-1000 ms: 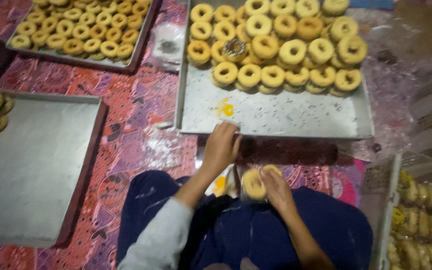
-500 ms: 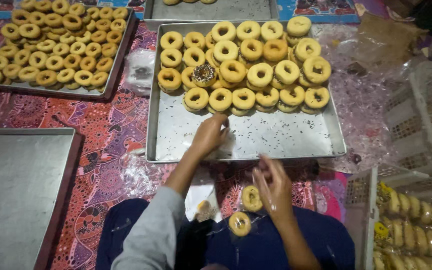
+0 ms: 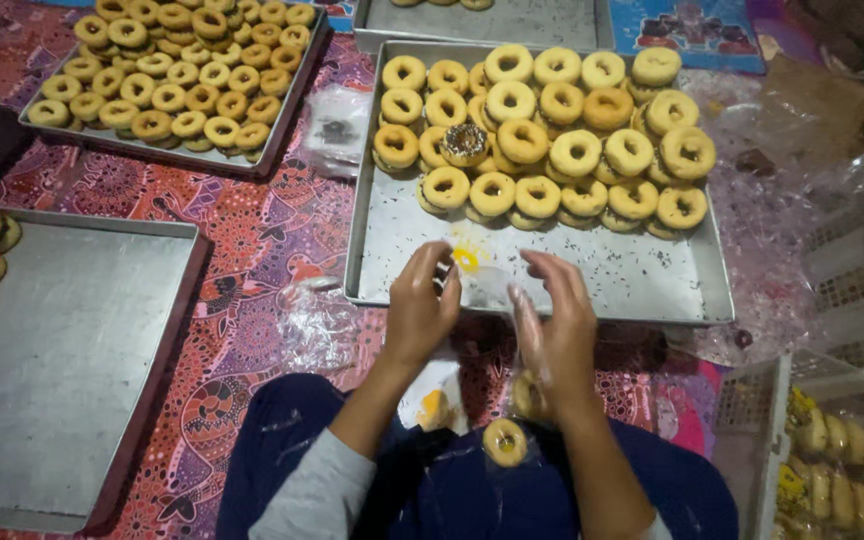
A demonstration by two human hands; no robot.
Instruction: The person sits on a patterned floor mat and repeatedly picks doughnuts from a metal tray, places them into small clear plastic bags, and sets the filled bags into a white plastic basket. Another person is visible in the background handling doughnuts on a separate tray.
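Person seated on a patterned mat (image 3: 242, 230), head camera looking down. Both hands are raised over the near edge of the middle tray (image 3: 552, 275). Left hand (image 3: 420, 310) and right hand (image 3: 555, 325) are pinching a thin clear plastic bag (image 3: 492, 288) between them; fingers are closed on its film, apparently spreading the mouth. How firm the pinch is, I cannot tell.

Step in hand, as I judge it: opening a bag for packing. One loose doughnut (image 3: 504, 441) lies on the person's lap, just near of the right wrist; another seems half hidden behind that wrist.

The next move would call for one hand to hold the mouth wide while the other fetches a doughnut.

Around:
- The middle tray's far half holds a stacked doughnut pile (image 3: 542, 140), one chocolate-sprinkled doughnut (image 3: 465, 143) among them.
- Far-left tray (image 3: 172, 80) full of smaller rings.
- Near-left tray (image 3: 62, 350) mostly bare, with a few doughnuts at its left edge.
- White crate (image 3: 832, 440) at near right holds bagged doughnuts.
- Crumpled plastic (image 3: 317, 320) on the mat, left of the hands.

Nothing blocks the reach; the clingy film is the only nuisance.
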